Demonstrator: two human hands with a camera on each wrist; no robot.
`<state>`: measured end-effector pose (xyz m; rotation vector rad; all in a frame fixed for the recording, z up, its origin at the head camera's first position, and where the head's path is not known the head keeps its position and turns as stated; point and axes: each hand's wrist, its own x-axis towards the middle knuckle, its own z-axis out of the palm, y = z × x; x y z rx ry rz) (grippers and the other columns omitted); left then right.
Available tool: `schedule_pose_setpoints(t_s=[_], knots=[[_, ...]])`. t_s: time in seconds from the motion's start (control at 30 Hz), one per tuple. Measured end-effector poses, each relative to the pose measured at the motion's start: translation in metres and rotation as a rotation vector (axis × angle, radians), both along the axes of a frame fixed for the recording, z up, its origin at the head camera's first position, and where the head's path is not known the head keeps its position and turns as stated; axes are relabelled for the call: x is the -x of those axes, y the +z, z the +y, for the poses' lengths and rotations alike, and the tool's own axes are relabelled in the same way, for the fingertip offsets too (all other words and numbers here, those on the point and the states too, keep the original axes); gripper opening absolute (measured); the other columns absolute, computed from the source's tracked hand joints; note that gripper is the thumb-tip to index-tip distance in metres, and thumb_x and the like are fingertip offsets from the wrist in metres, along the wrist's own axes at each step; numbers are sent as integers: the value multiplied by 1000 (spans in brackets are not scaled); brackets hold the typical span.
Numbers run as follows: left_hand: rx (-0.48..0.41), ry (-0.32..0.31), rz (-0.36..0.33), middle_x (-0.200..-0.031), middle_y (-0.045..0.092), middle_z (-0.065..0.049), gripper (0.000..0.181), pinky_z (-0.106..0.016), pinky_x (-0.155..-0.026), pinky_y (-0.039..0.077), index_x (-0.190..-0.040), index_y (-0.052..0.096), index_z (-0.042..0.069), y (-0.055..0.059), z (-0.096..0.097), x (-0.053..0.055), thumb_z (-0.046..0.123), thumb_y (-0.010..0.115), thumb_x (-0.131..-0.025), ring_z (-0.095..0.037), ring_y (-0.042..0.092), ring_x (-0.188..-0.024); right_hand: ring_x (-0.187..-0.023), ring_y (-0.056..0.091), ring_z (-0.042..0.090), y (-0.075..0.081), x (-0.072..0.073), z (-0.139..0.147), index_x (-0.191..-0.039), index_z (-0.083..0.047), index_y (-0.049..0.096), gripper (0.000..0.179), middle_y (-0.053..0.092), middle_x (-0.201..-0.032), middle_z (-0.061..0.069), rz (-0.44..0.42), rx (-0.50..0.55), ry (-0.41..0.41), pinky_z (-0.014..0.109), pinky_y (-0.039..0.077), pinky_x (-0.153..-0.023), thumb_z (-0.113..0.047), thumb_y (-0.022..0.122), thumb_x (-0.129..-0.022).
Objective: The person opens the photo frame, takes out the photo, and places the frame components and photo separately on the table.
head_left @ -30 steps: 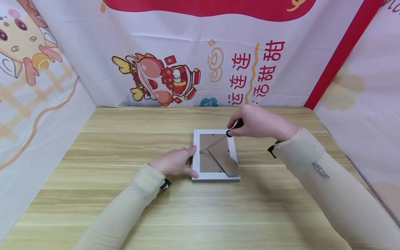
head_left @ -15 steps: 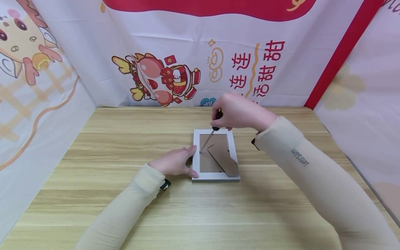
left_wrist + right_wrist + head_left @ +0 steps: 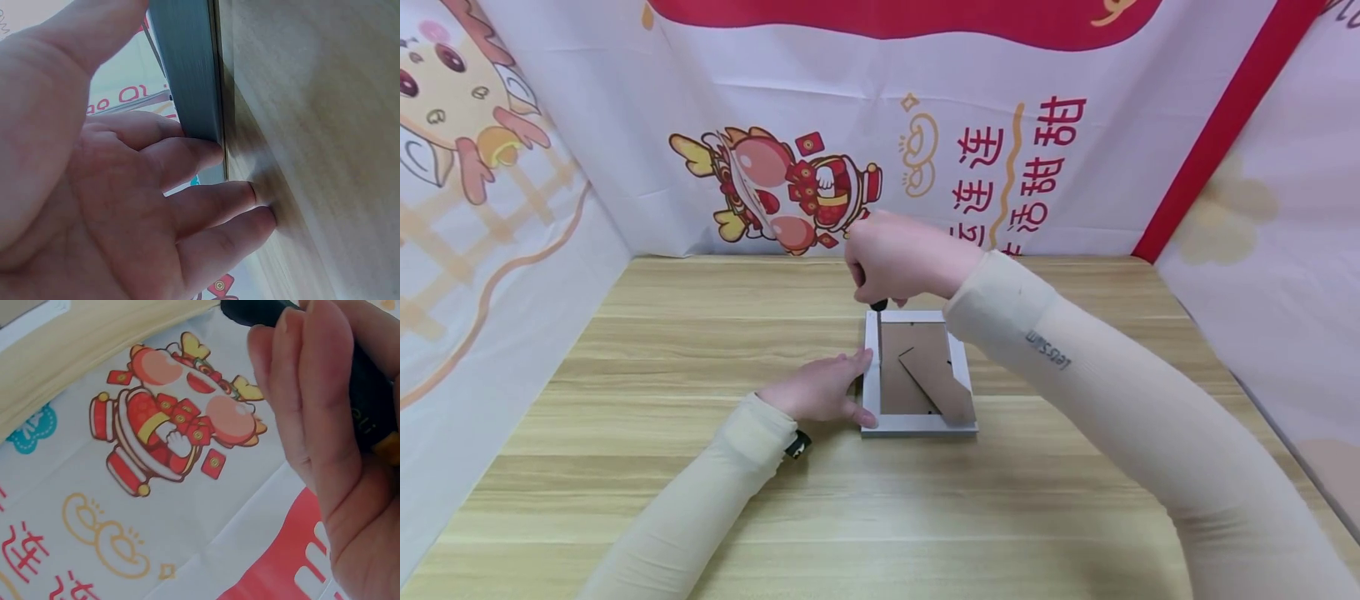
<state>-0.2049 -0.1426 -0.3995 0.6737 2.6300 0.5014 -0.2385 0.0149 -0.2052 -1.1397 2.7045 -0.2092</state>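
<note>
A white picture frame [image 3: 917, 423] lies face down on the table, its brown backing board [image 3: 917, 333] and easel stand [image 3: 951, 392] upward. My left hand [image 3: 820, 387] rests against its left side, thumb at the near corner and index finger farther up; in the left wrist view, relaxed fingers [image 3: 187, 156] touch the frame's edge [image 3: 190, 75]. My right hand [image 3: 910, 254] grips a screwdriver by its black handle [image 3: 372, 400]. Its thin shaft [image 3: 880, 333] runs down along the frame's inner left edge. The tip is too small to make out clearly.
The wood-grain table [image 3: 737, 500] spreads around the frame. A white cloth backdrop [image 3: 820, 75] with red cartoon prints rises behind its far edge, and printed cloths hang on both sides. Small dark tabs [image 3: 950, 362] sit along the backing's edges.
My right hand has swung left with the screwdriver, bringing the shaft from a low slant to nearly in line with the frame's left side. The left hand and frame have stayed put.
</note>
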Motion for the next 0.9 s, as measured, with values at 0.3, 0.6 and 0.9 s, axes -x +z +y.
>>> schedule_pose_setpoints(t_s=[0.3, 0.6, 0.9], knots=[[3, -23, 21, -158, 27, -15, 108, -43, -114, 29, -156, 24, 1, 3, 1, -1, 50, 80, -78, -32, 33, -142, -52, 65, 13, 4, -2, -16, -74, -12, 71, 15, 67, -71, 1, -18, -56, -16, 24, 53, -56, -15, 74, -89], [14, -33, 38, -158, 30, -15, 107, -42, -113, 31, -156, 24, 2, 2, 0, 0, 52, 79, -78, -29, 36, -141, -56, 66, 14, 5, -4, -21, -79, -11, 71, 12, 67, -75, 2, -41, -83, -13, 23, 54, -57, -16, 76, -89], [5, -9, 2, -160, 26, -12, 108, -42, -115, 27, -156, 24, 3, 1, 0, 0, 51, 80, -78, -33, 31, -143, -54, 65, 18, 5, 4, 7, -77, -10, 74, 15, 68, -69, 3, -92, -68, -63, 26, 55, -57, -19, 75, -89]])
